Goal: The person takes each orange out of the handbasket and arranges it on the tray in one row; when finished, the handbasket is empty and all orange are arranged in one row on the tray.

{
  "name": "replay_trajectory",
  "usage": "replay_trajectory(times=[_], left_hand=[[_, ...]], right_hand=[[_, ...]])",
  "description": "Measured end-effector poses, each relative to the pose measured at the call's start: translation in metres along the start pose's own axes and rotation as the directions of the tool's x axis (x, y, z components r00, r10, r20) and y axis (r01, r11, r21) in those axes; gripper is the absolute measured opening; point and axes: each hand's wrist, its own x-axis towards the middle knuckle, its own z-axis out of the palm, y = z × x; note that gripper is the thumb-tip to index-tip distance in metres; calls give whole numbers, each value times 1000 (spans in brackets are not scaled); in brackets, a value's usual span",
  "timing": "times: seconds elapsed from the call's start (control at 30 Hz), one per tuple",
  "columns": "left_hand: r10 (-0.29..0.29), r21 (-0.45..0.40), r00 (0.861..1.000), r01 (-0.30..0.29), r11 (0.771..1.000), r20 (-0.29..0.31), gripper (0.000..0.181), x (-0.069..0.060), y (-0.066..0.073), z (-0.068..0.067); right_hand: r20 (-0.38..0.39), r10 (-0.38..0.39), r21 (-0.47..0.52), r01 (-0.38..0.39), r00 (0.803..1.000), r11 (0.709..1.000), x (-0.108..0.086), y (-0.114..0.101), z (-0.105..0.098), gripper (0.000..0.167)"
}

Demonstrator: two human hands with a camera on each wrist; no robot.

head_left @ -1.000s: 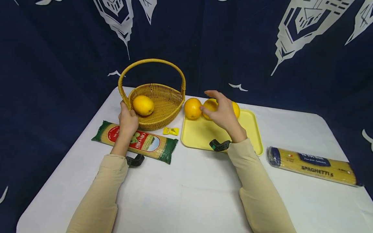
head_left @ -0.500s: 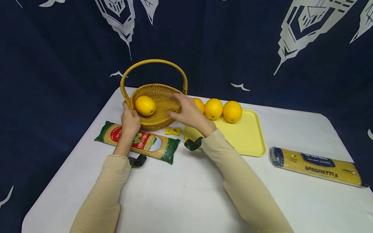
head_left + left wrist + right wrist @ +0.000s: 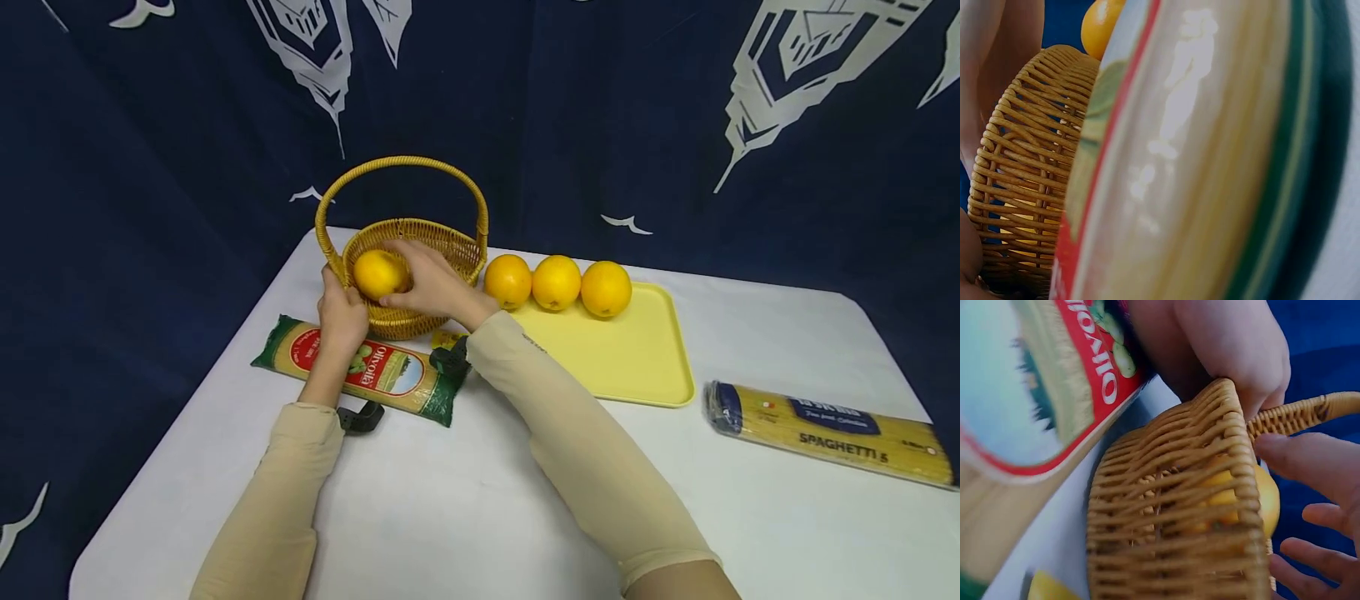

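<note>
My left hand [image 3: 343, 321] grips the wicker basket [image 3: 405, 323] at its left rim, by the foot of the tall handle. A single orange [image 3: 377, 275] lies inside, against the basket's left side. Over the basket, my right hand [image 3: 435, 287] reaches toward that orange from the right, thumb and fingers spread around its near side. In the right wrist view, the fingers [image 3: 1319, 556] look parted beside the orange [image 3: 1267, 501], partly hidden behind the woven rim; whether they touch it I cannot tell.
Three oranges [image 3: 557, 283] stand in a row along the back of a yellow tray [image 3: 645, 358]. A green-ended spaghetti pack [image 3: 390, 375] lies before the basket, near a small yellow packet [image 3: 446, 337] half covered by the right wrist. Another spaghetti pack [image 3: 832, 433] lies at right.
My right hand has moved left from above the tray's oranges, across the basket's right side, to the orange inside. My left hand keeps its grip on the basket.
</note>
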Motion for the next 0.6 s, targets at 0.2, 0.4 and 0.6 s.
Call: replay_trajectory(times=[0.2, 0.4, 0.6], left_hand=[[0, 1, 1000, 0, 1000, 6, 56, -2, 1, 2], [-12, 16, 1000, 12, 1000, -1, 57, -4, -5, -3], [0, -5, 1000, 0, 1000, 2, 57, 2, -1, 0]], right_hand=[[37, 7, -5, -7, 999, 1000, 16, 0, 11, 80], [60, 3, -41, -1, 998, 999, 23, -5, 23, 78], [65, 39, -94, -33, 997, 995, 22, -2, 21, 83]])
